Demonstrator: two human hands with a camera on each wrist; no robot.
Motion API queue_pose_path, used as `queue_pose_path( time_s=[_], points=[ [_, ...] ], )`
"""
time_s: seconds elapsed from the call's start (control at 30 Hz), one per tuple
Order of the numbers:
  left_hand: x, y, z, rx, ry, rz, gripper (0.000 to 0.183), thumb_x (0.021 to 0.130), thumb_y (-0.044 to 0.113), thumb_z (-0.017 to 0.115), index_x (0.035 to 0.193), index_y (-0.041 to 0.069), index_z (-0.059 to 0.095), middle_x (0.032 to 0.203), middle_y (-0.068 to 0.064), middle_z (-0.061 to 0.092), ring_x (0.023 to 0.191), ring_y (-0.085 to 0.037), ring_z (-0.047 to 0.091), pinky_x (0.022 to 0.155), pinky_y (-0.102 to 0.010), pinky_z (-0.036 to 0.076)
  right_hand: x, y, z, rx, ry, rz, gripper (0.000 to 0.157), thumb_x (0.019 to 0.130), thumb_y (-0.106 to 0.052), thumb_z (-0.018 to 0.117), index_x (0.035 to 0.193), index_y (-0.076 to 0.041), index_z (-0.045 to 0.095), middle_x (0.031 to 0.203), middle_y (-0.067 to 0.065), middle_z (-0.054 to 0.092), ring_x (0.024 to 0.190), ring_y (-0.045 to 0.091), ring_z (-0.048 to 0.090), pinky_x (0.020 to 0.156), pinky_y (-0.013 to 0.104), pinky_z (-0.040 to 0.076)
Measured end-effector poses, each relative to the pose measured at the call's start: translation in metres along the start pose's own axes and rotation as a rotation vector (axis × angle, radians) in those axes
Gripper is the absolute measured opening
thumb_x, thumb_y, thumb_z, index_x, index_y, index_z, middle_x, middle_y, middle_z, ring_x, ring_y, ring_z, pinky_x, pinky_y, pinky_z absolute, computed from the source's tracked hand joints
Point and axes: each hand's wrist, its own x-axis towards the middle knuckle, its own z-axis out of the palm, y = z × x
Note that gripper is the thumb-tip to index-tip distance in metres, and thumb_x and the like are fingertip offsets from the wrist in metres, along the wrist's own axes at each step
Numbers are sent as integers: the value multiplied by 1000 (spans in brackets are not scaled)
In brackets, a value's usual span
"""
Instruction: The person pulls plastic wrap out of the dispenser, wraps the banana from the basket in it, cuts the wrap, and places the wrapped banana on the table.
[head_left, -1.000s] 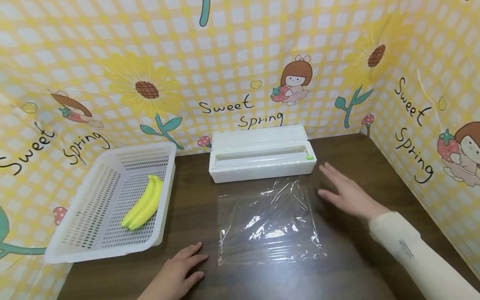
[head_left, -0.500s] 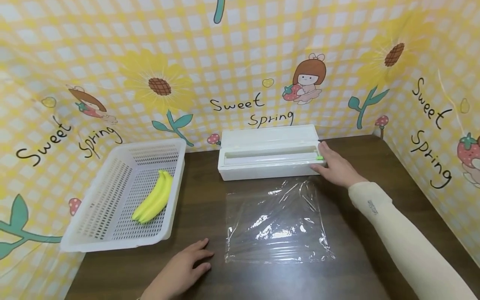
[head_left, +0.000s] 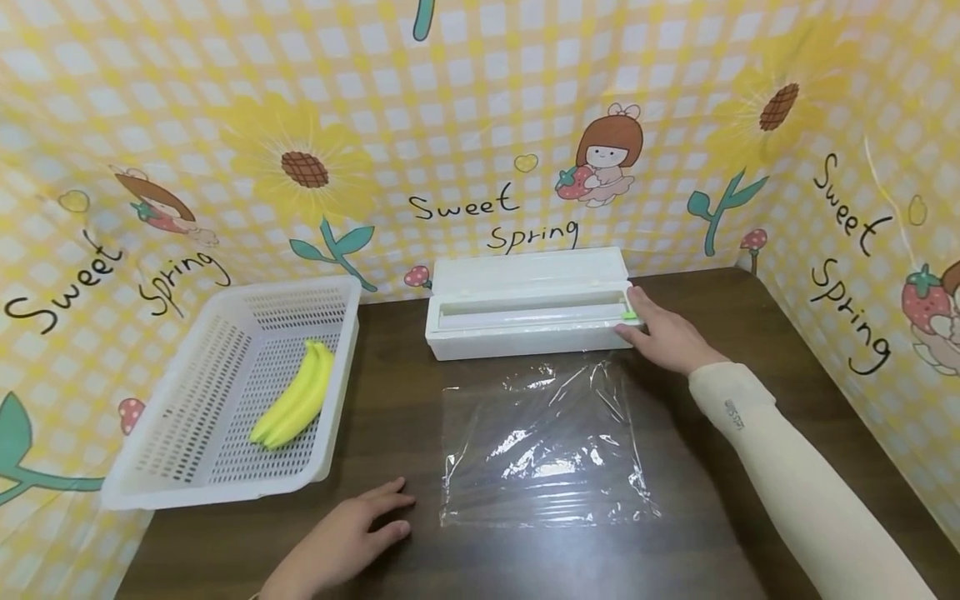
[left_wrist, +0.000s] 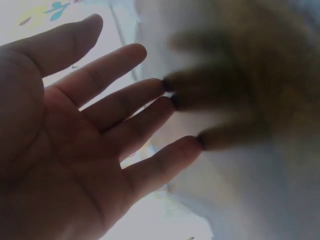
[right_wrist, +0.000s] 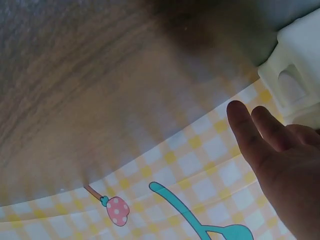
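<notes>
White box (head_left: 529, 333), end recess (right_wrist: 292, 86) visible only in the right wrist view, sits against the straight-fingered right hand (head_left: 669, 335); the left hand (head_left: 347, 532), spread, holds nothing.

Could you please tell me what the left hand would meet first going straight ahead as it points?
Most likely the clear film, whose left edge lies on the table just past the left hand, though the hand's height is unclear.
</notes>
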Motion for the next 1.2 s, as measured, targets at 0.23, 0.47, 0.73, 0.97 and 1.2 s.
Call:
queue_pose_path(
  time_s=[0.23, 0.47, 0.73, 0.97, 1.2],
  points=[
    [0, 13, -30, -47, 133, 196, 30, 101, 29, 65, 126, 14, 69, 128, -4, 67, 117, -24, 63, 94, -46, 51, -4, 0, -3, 4, 3, -4, 88, 102, -59, 45, 162, -8, 5, 166, 14, 5, 147, 45, 20, 115, 57, 21],
    [6, 14, -86, -172, 316, 167, 16, 100, 15, 65, 112, 21, 73, 104, 10, 72, 91, -10, 67, 76, -30, 56, -12, 0, -2, -3, 31, 30, 83, 103, -51, 50, 162, -7, 9, 166, 16, 10, 143, 49, 26, 113, 60, 24],
    [8, -2, -147, -158, 352, 50, 21, 105, 19, 58, 115, 7, 71, 109, -9, 72, 92, -17, 67, 77, -25, 54, -7, -6, -1, 4, 34, 22, 82, 103, -50, 52, 162, -8, 12, 166, 14, 11, 145, 47, 24, 113, 60, 23],
    [37, -30, -187, 46, 331, -72, 38, 105, 36, 57, 125, 5, 67, 119, -15, 68, 105, -29, 61, 86, -46, 49, -4, -8, -4, -8, 34, 10, 81, 103, -47, 53, 161, -5, 14, 165, 18, 14, 144, 47, 25, 114, 59, 23],
    [79, -70, -197, 141, 133, -237, 57, 103, 30, 58, 138, -13, 47, 131, -35, 54, 120, -51, 52, 98, -63, 42, -1, -8, -5, 2, 23, -2, 82, 103, -46, 55, 161, -5, 14, 165, 17, 15, 144, 46, 25, 114, 58, 23]
  ],
)
